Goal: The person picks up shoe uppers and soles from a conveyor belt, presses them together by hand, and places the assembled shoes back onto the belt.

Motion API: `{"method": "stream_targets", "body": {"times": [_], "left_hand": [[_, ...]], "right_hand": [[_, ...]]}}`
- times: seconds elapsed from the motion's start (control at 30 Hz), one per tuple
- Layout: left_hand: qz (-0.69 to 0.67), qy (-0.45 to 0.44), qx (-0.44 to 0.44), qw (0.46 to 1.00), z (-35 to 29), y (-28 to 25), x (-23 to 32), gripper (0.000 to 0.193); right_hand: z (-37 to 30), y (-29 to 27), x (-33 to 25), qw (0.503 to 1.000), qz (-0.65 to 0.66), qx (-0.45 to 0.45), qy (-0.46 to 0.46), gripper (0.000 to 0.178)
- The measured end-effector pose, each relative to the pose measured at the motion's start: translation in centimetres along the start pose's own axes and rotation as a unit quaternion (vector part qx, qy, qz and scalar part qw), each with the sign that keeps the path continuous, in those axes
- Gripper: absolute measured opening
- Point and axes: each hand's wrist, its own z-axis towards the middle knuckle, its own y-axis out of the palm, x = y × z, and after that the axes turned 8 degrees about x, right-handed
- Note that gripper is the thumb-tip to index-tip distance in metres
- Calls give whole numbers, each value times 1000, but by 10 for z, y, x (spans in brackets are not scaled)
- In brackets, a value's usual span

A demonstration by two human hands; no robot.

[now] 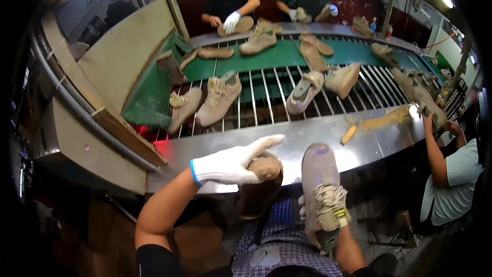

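My left hand (230, 165), in a white glove with a blue cuff, rests on a round tan sole piece (264, 166) at the near edge of the steel ledge (369, 146); the fingers are closed loosely over it, forefinger stretched out toward the belt; the piece sits partly under my palm, so its full shape is hidden. My right hand (307, 210) is almost wholly covered by the beige lace-up shoe (323, 195) it holds above my lap, toe pointing away from me toward the ledge; only a few gloved fingertips show at the shoe's left side, curled against the upper.

I judge the shoe to be light, with a soft textile upper that gives under a squeeze and a stiffer sole beneath; the firmest hold looks to be across the midfoot or around the heel, not by the laces or tongue, which would only pull loose. The sole piece looks flexible and a little grippy, easy to pinch by its rim.

Beyond the ledge, more beige shoes (218, 100) lie on the green roller conveyor (266, 56); a co-worker's arm (435, 149) reaches in at the right.
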Motion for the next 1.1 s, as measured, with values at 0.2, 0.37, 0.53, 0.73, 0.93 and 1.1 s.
{"method": "stream_targets", "body": {"times": [0.2,0.37,0.53,0.73,0.93,1.1], "left_hand": [[-177,-32,-17,984,12,73,-83,87],[-164,5,62,985,7,76,-89,54],[-216,-39,174,960,20,92,-92,33],[-210,-42,171,962,53,65,-75,41],[-469,-126,134,864,78,103,-98,33],[-502,-191,128,834,87,106,-83,34]], "right_hand": [[-26,34,31,994,65,84,7,89],[-43,13,52,989,29,142,19,81],[-29,-9,49,991,99,69,56,93],[-23,-19,50,988,121,16,97,119],[-23,-23,53,980,146,-15,133,113],[-26,-18,63,977,164,38,132,107]]}}
